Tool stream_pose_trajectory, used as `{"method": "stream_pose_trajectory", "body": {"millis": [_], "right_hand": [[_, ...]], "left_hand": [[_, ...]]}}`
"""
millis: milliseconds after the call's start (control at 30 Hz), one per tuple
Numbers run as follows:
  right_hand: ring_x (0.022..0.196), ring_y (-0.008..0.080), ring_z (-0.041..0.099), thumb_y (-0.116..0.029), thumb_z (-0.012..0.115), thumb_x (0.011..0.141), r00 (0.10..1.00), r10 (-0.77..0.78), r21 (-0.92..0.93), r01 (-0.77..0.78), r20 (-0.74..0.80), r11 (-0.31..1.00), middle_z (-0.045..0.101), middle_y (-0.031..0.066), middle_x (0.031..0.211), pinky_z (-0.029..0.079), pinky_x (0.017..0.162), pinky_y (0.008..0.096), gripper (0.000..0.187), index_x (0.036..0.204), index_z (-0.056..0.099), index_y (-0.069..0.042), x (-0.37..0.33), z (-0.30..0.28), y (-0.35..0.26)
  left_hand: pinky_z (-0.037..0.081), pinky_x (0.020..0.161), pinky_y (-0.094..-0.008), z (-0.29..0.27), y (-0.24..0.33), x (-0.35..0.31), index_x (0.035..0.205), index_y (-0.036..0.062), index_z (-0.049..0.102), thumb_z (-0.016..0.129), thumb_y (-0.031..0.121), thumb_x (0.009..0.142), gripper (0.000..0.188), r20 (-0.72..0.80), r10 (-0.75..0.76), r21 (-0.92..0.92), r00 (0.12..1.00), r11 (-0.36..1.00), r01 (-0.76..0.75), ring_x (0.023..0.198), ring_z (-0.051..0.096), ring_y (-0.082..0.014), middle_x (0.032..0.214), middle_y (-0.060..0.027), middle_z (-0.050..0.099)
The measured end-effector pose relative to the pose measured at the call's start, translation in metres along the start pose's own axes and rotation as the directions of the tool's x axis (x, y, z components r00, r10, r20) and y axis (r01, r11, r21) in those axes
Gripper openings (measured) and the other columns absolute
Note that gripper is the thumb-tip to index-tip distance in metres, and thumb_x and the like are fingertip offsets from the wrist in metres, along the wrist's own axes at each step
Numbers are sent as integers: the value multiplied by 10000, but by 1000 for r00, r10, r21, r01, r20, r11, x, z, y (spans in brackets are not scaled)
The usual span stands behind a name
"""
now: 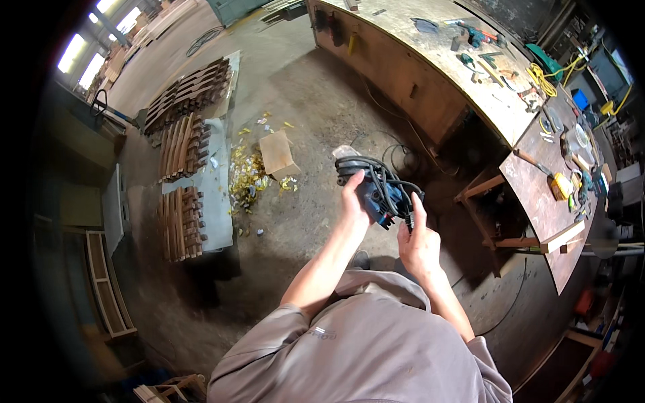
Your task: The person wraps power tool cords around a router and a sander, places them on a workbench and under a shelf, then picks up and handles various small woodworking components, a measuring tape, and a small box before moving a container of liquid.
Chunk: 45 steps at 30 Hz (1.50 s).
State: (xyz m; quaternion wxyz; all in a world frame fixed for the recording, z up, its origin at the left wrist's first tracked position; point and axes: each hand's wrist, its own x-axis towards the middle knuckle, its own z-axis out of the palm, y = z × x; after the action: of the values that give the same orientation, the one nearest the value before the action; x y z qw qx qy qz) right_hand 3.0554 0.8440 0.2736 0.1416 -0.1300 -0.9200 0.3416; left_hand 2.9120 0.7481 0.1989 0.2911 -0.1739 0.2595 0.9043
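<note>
Sander (376,191) between hands (354,201) — long axis upper-left to lower-right.

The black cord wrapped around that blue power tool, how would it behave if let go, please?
The cord looks floppy, so its loose loops would probably unwind. The tool seems fairly heavy, since both the left hand and right hand support it.

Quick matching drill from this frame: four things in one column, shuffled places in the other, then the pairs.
Things:
1. blue power tool
2. wooden block
3. curved wooden pieces
4. yellow cable

Places:
A. on the workbench, upper right
B. stacked on the floor, left
C. held in left hand and right hand, its black cord wrapped round it
D. on the floor beside yellow scraps

Pairs: 1-C, 2-D, 3-B, 4-A
</note>
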Motion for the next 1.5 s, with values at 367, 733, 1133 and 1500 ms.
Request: {"method": "stream_pose_trajectory", "body": {"millis": [367,733,1133,1500], "right_hand": [[724,223,597,-117,808,682,933,-251,24,266,-258,964,573,124,974,507,632,322,604,1197,511,-13,19,-3,16],[1120,291,571,-216,881,585,984,-80,533,154,-160,832,554,177,1217,457,963,372,892,1317,423,8,48,27,54],[803,126,533,-107,760,747,965,214,589,-260,148,765,565,52,905,441,717,267,292,999,648,-11,40,-31,81],[665,111,486,-32,721,800,991,9,631,-92,134,771,494,47,765,449,532,244,120,825,649,61,56,-2,83]], "left_hand": [[548,816,-435,0,-24,10,1027,87,641,579,448,815,423,173,-169,-270,970,939,212,890,659,-272,980,-104,684],[514,895,-439,12,-42,18,1055,61,641,611,402,768,446,167,-29,-375,986,923,91,951,642,-281,1047,-115,680],[534,853,-436,18,-81,1,1074,86,643,582,486,778,501,96,-232,-231,968,941,249,922,648,-260,1027,-103,677],[512,671,-365,-6,-95,3,990,94,621,435,491,872,454,21,-238,-260,971,936,236,798,624,-206,919,-47,655]]}}
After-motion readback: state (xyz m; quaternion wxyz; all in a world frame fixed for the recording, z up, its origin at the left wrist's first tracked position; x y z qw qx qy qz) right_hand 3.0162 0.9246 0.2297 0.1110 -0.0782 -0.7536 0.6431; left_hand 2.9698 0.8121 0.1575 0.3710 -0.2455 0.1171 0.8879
